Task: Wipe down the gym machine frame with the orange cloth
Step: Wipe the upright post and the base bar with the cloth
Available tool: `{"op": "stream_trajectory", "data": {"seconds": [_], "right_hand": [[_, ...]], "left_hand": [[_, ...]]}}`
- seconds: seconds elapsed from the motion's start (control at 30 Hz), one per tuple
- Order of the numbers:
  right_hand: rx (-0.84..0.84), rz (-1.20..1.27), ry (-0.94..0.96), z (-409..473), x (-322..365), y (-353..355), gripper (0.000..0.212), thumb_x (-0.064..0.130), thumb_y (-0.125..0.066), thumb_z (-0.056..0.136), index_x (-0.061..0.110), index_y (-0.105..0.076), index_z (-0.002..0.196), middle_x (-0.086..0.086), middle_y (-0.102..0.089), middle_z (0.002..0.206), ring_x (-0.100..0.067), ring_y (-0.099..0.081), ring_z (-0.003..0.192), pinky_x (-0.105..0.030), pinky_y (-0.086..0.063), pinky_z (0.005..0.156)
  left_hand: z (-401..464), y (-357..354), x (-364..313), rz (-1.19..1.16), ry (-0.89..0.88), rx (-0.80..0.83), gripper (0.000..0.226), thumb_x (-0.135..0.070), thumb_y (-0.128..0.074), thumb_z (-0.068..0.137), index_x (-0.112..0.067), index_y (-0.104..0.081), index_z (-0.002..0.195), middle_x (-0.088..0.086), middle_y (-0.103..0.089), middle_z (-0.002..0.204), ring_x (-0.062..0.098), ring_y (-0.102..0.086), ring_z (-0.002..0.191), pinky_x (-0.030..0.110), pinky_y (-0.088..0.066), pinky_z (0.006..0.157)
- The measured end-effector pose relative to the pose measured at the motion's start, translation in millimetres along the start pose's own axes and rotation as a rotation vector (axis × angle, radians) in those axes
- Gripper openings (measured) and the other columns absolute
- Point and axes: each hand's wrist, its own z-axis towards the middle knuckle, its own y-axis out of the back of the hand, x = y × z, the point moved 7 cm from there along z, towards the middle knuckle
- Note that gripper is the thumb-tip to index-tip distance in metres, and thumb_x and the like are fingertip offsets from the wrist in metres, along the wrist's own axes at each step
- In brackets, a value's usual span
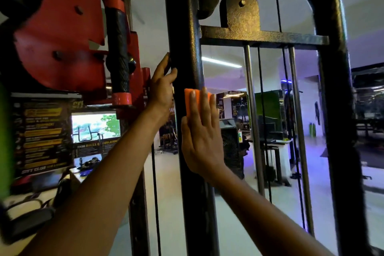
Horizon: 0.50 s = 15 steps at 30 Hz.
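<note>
Right hand, fingers straight, presses the orange cloth flat against the black frame upright; left hand curls around the upright's left edge

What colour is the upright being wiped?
Black, speckled finish: upright, head view.

poster, left of and below the left hand gripping the upright: "CITY CLUB" on bottom line, rest blurred | board under the window, lower left of that hand: "GYM RULES & REGULATIONS", partly legible | other wall posters: unreadable
</note>
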Motion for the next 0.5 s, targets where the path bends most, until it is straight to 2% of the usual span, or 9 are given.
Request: {"op": "stream_trajectory", "data": {"seconds": [0.07, 0.17, 0.27, 0.4, 0.5], "right_hand": [[0.012, -0.001, -0.02, 17.3, -1.5, 0.8, 0.065, 0.038, -0.029, 0.117, 0.02, -0.007, 0.175, -0.005, 0.014, 0.182, -0.027, 0.017, 0.168, -0.061, -0.005, 0.135], [-0.009, -0.008, -0.018, 60.7, 1.9, 5.2, 0.065, 0.04, -0.026, 0.117, 0.019, -0.008, 0.175, -0.007, 0.012, 0.182, -0.028, 0.016, 0.168, -0.06, -0.004, 0.135], [-0.021, 0.029, 0.012, 38.5, 2.2, 5.3, 0.064, 0.035, -0.03, 0.117, 0.016, -0.012, 0.175, -0.008, 0.008, 0.183, -0.03, 0.013, 0.168, -0.06, -0.009, 0.134], [0.026, 0.094, -0.007, -40.7, -4.6, 2.4, 0.064, 0.029, -0.037, 0.116, 0.011, -0.015, 0.173, -0.009, 0.007, 0.183, -0.034, 0.011, 0.168, -0.063, -0.012, 0.133], [0.014, 0.087, -0.015, -14.3, -8.4, 4.4, 0.064, 0.031, -0.037, 0.116, 0.014, -0.016, 0.174, -0.01, 0.006, 0.183, -0.032, 0.012, 0.168, -0.062, -0.011, 0.133]], "left_hand": [[-5.5, 0.5, 1.6, 0.026, 0.013, 0.012, 0.059, -0.031, -0.057, 0.102, -0.029, -0.049, 0.161, -0.009, -0.06, 0.155, 0.017, -0.059, 0.142, 0.047, -0.048, 0.12], [-9.5, 3.8, 3.3, 0.068, 0.047, 0.013, 0.064, -0.038, -0.06, 0.097, -0.033, -0.05, 0.16, -0.01, -0.062, 0.153, 0.019, -0.062, 0.139, 0.055, -0.046, 0.12], [-13.6, 3.3, 7.7, 0.104, 0.075, 0.037, 0.065, -0.042, -0.06, 0.098, -0.037, -0.046, 0.162, -0.011, -0.059, 0.157, 0.022, -0.06, 0.141, 0.06, -0.044, 0.12], [-23.2, 3.3, 17.9, 0.123, 0.096, 0.041, 0.061, -0.032, -0.057, 0.106, -0.034, -0.042, 0.165, -0.008, -0.056, 0.16, 0.023, -0.057, 0.144, 0.06, -0.044, 0.12], [-30.4, 3.0, 22.1, 0.146, 0.108, 0.048, 0.062, -0.035, -0.058, 0.104, -0.037, -0.042, 0.164, -0.01, -0.058, 0.158, 0.023, -0.055, 0.146, 0.062, -0.04, 0.122]]}}
